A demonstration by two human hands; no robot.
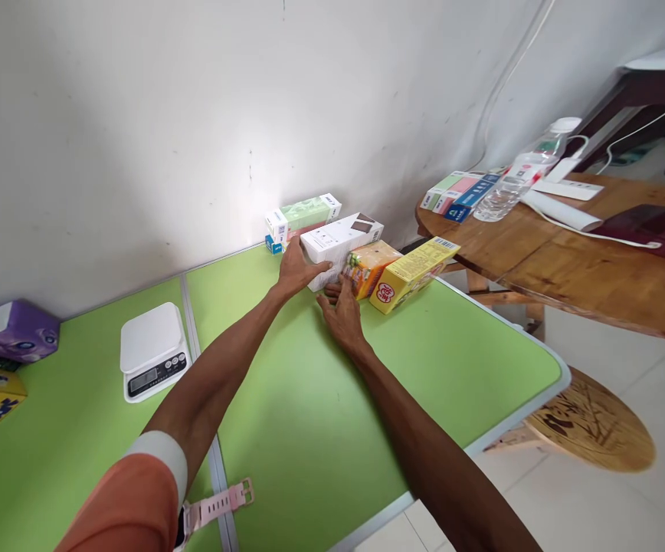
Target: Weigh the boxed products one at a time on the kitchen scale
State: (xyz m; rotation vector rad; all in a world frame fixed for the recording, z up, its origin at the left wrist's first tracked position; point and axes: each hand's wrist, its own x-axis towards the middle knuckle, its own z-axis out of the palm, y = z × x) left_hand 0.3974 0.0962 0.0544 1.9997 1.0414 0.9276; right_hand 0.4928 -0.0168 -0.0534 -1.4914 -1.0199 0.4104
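Both hands are at the far end of the green worktop (286,422), nr the wall, close together but not touching afaict. Left hand (296,270) is on the L end of a white box (341,238), thumb across the front of it, fingers round the side. Can't tell if it's actually gripping tbh. Right hand (345,318) is low down at the front, fingers bent, right where the white box meets an orange pack (372,264). Contact's partly hidden, so no idea if that one's clamped on anything either.

Order L to R: white box, orange pack, then a yellow box (416,268) w/ a red logo on its end. Behind the white box there's a green/pink box (303,213), w/ a bit of blue packaging (273,245) showing underneath.

Other stuff: white digi scale (152,337) over on the L, pink-strap watch (217,507) by the L sleeve, purple pack (16,330) at far L. Off to the R, a clear bottle (528,172) on a wooden worktop (637,284), stool (597,422) below.
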